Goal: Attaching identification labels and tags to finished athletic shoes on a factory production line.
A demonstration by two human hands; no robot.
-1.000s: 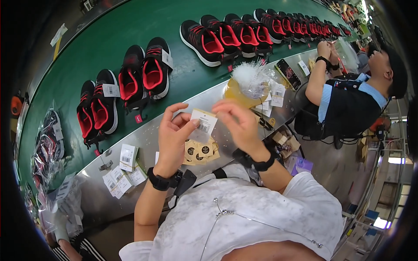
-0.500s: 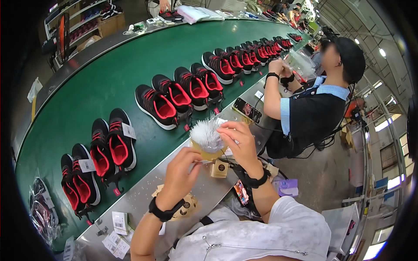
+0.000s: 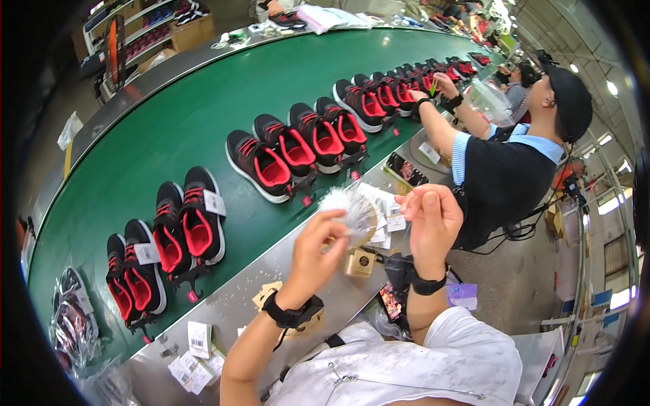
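Observation:
My left hand (image 3: 316, 254) is beside a bundle of thin clear plastic strands (image 3: 349, 211) standing on the metal ledge. Its fingers curl in toward the thumb, and what they hold, if anything, cannot be made out. My right hand (image 3: 433, 220) is raised to the right of the bundle. Its thumb presses against the fingers, and a faint thin clear strand seems to hang from them. White printed tags (image 3: 387, 220) lie behind the bundle, between my hands. A small tan box (image 3: 359, 262) sits in front of it.
Black-and-red shoes (image 3: 261, 166) stand in pairs along the green belt (image 3: 176, 122); two pairs on the left carry white tags (image 3: 147, 254). Bagged shoes (image 3: 73, 314) lie far left. White cards (image 3: 196, 362) and brown tags (image 3: 298, 318) rest near me. A co-worker (image 3: 508, 162) reaches over the belt.
My hands have moved apart; the right one has gone right, off the bundle. White tags behind the bundle now show. The co-worker's arms have reached toward the shoes. The whole view has shifted slightly.

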